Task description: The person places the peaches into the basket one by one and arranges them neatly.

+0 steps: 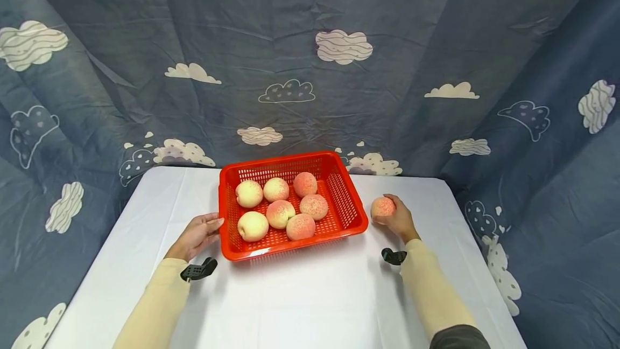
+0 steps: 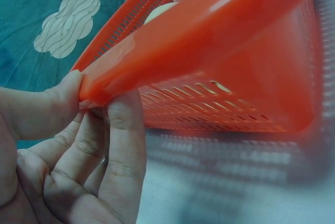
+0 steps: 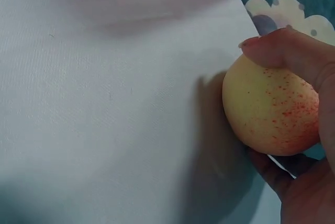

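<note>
A red plastic basket (image 1: pixel 294 251) stands on the white table with several peaches in it, some pale yellow like the peach (image 1: pixel 253 226) at its left, others pinker like the peach (image 1: pixel 305 183) at the back. My left hand (image 1: pixel 197 235) pinches the basket's left rim (image 2: pixel 157 56), thumb on top and fingers beneath. To the right of the basket, my right hand (image 1: pixel 400 221) grips a single peach (image 3: pixel 272 109), yellow with red speckles, thumb and fingers on opposite sides of it. Whether that peach touches the table cannot be told.
White cloth (image 1: pixel 310 306) covers the table. Behind it hangs a dark blue curtain (image 1: pixel 290 117) printed with clouds, which also runs down both sides. A black wrist-worn device (image 1: pixel 199 270) sits at the left wrist, and a similar device (image 1: pixel 394 256) at the right.
</note>
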Motion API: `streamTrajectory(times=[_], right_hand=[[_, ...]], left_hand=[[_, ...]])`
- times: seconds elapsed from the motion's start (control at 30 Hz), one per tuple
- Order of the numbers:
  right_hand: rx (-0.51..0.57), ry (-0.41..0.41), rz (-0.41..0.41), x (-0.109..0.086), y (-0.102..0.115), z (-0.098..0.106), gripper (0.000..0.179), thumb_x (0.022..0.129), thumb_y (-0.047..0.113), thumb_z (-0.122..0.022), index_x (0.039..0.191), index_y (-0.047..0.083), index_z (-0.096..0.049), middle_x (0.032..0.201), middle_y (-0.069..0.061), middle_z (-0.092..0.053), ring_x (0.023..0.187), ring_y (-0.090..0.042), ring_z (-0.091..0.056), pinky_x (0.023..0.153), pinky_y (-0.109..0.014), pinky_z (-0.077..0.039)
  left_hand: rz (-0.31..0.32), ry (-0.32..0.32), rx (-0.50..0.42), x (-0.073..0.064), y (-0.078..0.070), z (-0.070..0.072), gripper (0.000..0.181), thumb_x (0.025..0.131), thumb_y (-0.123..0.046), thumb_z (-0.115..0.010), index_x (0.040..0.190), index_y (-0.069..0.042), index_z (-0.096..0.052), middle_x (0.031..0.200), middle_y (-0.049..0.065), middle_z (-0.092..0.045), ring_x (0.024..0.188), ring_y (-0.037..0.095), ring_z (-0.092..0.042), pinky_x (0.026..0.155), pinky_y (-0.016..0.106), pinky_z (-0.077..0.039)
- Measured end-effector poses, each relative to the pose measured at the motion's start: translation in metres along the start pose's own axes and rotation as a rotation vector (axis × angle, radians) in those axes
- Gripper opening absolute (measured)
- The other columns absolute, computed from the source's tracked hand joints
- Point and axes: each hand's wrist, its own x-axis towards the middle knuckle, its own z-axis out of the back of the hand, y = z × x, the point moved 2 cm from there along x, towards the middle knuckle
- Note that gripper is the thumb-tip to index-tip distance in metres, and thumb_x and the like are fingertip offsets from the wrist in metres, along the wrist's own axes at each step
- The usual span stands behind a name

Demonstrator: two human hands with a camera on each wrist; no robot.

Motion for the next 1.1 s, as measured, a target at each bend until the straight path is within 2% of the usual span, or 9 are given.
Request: streamTrajectory(times=[0.2, 0.67, 0.93, 1.1], right_hand=[[0.099, -0.025, 0.000, -0.006, 0.002, 0.008, 0.085, 0.076, 0.013, -0.079, 0.147, 0.011, -0.031, 0.145, -0.021, -0.037, 0.127, -0.039, -0.039, 0.107, -0.056, -0.031], [0.219, -0.028, 0.150, -0.028, 0.038, 0.028, 0.081, 0.077, 0.005, -0.078, 0.145, 0.010, -0.034, 0.142, -0.019, -0.035, 0.123, -0.038, -0.041, 0.103, -0.053, -0.038], [0.282, 0.007, 0.273, -0.041, 0.063, 0.031, 0.079, 0.075, -0.003, -0.076, 0.142, 0.007, -0.036, 0.140, -0.021, -0.038, 0.120, -0.037, -0.043, 0.098, -0.051, -0.041], [0.305, 0.050, 0.297, -0.049, 0.079, 0.029, 0.078, 0.074, -0.004, -0.075, 0.142, 0.009, -0.038, 0.139, -0.020, -0.041, 0.119, -0.035, -0.045, 0.093, -0.043, -0.044]], left_hand=[[-0.006, 0.005, -0.001, -0.001, -0.001, 0.001, 0.046, 0.100, -0.008, -0.050, 0.137, 0.014, -0.034, 0.088, -0.004, -0.065, 0.076, 0.006, -0.060, 0.067, 0.021, -0.052], [0.013, -0.016, 0.006, 0.000, -0.001, 0.000, 0.043, 0.100, -0.010, -0.051, 0.135, 0.011, -0.037, 0.084, -0.006, -0.064, 0.072, 0.005, -0.058, 0.064, 0.020, -0.050], [0.001, -0.010, -0.004, 0.000, 0.000, 0.000, 0.044, 0.100, -0.009, -0.050, 0.135, 0.012, -0.036, 0.086, -0.005, -0.064, 0.072, 0.005, -0.059, 0.065, 0.020, -0.051], [-0.009, -0.003, -0.013, 0.000, 0.000, 0.000, 0.044, 0.100, -0.009, -0.051, 0.135, 0.012, -0.036, 0.086, -0.004, -0.065, 0.073, 0.005, -0.059, 0.065, 0.020, -0.051]])
